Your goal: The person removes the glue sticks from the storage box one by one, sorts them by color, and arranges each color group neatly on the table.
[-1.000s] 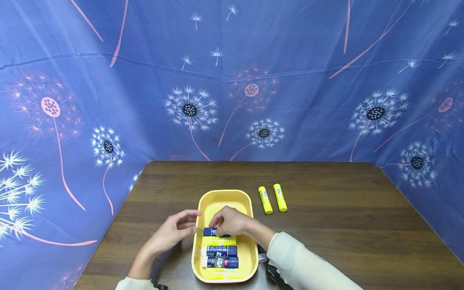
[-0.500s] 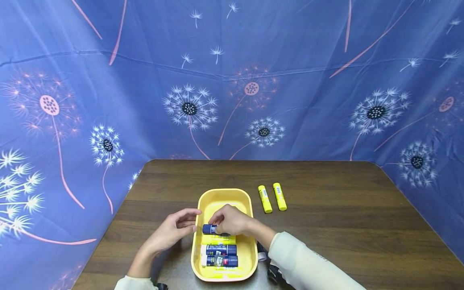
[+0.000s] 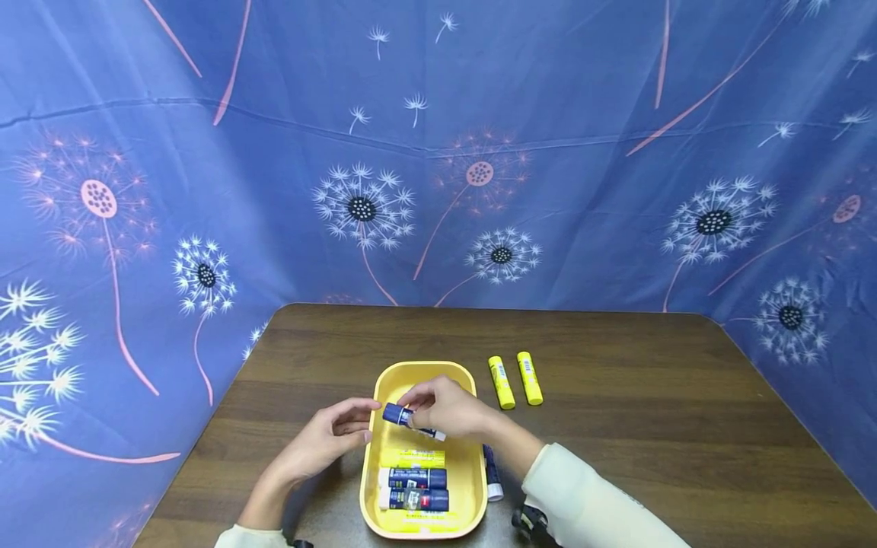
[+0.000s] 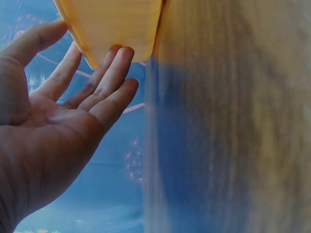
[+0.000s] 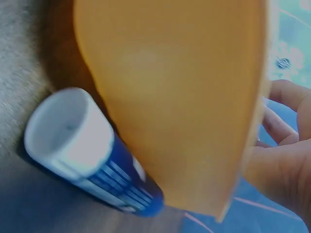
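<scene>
Head view: your right hand (image 3: 452,409) pinches a blue glue stick (image 3: 397,414) between thumb and fingers, over the middle of the yellow tray (image 3: 468,487); stick tilted, blue cap toward the tray's left wall, white end toward its right. Right wrist view does not show the pinch. Your left hand (image 3: 332,434) is loosely spread, holding nothing, fingertips touching the tray's left wall. Handling, judged: light, stiff, smooth barrel, apt to twist or roll, hardly fragile; best taken across mid-barrel, since a grip on the cap might pull it off. Crosswise in the tray, nearer you than the held piece: a yellow stick (image 3: 413,458), an upper blue stick (image 3: 413,479), a lower blue stick (image 3: 414,499), then what looks like another yellow stick (image 3: 419,521). Just outside the tray's right wall lies a white-ended blue stick (image 5: 92,145); right of the tray's far end, a yellow pair (image 3: 502,383), side by side, slightly apart. Surface: dark wood-grain table (image 3: 630,434) under the tray, probably smooth enough for rolling. Room: blue dandelion-print cloth (image 3: 582,84) hangs beyond the tray and to both sides.
</scene>
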{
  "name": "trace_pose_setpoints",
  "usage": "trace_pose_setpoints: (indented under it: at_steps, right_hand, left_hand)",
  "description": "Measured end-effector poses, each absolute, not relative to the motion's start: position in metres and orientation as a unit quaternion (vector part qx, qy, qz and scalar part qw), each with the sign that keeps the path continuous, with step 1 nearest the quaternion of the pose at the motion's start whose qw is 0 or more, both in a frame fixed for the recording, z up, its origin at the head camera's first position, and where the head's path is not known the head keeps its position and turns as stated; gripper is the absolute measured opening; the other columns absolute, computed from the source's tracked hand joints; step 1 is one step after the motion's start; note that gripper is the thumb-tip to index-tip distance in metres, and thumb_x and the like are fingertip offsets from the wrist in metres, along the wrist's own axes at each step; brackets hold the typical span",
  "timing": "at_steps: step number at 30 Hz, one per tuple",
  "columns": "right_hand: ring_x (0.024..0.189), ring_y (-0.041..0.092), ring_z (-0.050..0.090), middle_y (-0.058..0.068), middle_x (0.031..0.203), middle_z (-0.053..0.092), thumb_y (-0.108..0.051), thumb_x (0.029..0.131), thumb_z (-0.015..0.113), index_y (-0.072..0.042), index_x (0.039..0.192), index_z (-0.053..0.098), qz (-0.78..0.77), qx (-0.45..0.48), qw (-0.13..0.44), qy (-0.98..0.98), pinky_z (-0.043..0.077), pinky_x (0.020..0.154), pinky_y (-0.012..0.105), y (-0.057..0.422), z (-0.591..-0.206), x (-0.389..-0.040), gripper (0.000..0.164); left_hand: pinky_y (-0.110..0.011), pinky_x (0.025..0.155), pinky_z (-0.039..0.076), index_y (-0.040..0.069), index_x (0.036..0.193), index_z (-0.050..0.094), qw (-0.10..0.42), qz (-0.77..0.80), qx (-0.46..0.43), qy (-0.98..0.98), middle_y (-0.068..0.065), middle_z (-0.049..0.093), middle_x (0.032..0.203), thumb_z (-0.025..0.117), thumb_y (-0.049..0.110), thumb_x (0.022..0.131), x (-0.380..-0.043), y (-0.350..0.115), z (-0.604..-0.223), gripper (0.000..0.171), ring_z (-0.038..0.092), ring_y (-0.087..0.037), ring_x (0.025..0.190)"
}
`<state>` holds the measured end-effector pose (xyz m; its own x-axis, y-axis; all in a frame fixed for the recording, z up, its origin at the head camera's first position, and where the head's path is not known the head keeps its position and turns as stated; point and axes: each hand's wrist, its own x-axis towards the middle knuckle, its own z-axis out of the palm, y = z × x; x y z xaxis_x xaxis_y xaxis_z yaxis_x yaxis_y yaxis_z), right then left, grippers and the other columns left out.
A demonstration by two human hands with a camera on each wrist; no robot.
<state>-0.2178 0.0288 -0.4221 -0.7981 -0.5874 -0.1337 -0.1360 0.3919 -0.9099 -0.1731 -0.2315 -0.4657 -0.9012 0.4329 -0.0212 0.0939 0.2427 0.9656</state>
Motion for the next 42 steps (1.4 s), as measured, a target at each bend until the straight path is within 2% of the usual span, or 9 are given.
trace_pose_setpoints:
  at_steps: [8,15,22,33,42]
  right_hand:
    - [0.086,0.013,0.065,0.009,0.101,0.073,-0.006,0.087,0.074,-0.004,0.119,0.075,-0.549,-0.171,0.172,0.800,0.056,0.073,0.025,0.056,-0.404,-0.224,0.032]
    - [0.091,0.013,0.068,0.013,0.111,0.074,-0.007,0.091,0.073,-0.003,0.125,0.072,-0.585,-0.129,0.139,0.789,0.058,0.078,0.025,0.080,-0.401,-0.225,0.035]
    - [0.098,0.014,0.065,0.015,0.114,0.070,-0.004,0.092,0.070,0.002,0.129,0.068,-0.639,-0.068,0.103,0.759,0.056,0.083,0.021,0.099,-0.405,-0.219,0.037]
    - [0.101,0.012,0.063,0.007,0.111,0.067,0.001,0.091,0.068,0.008,0.133,0.062,-0.690,0.008,0.059,0.722,0.055,0.083,0.018,0.123,-0.414,-0.202,0.042]
    - [0.104,0.009,0.063,0.006,0.115,0.068,0.001,0.093,0.067,0.008,0.136,0.058,-0.709,0.052,0.052,0.702,0.054,0.089,0.018,0.140,-0.425,-0.184,0.045]
  left_hand:
    - [-0.018,0.093,0.054,-0.007,0.142,0.052,0.141,0.597,0.169,0.772,-0.035,0.059,0.135,0.067,0.007,0.098,-0.174,-0.230,-0.464,0.049,0.064,-0.044,0.123]
    - [-0.018,0.094,0.054,-0.009,0.143,0.050,0.143,0.598,0.164,0.771,-0.035,0.058,0.136,0.066,0.007,0.099,-0.173,-0.231,-0.465,0.050,0.062,-0.045,0.125]
    - [-0.018,0.094,0.054,-0.008,0.143,0.051,0.141,0.598,0.167,0.771,-0.035,0.058,0.135,0.067,0.008,0.099,-0.173,-0.231,-0.466,0.050,0.063,-0.044,0.124]
    - [-0.018,0.094,0.054,-0.008,0.142,0.051,0.133,0.597,0.170,0.773,-0.035,0.058,0.135,0.067,0.007,0.098,-0.172,-0.232,-0.465,0.049,0.062,-0.044,0.124]
    - [-0.018,0.095,0.053,-0.006,0.142,0.052,0.135,0.593,0.168,0.776,-0.034,0.058,0.136,0.067,0.008,0.098,-0.172,-0.231,-0.465,0.048,0.062,-0.044,0.124]
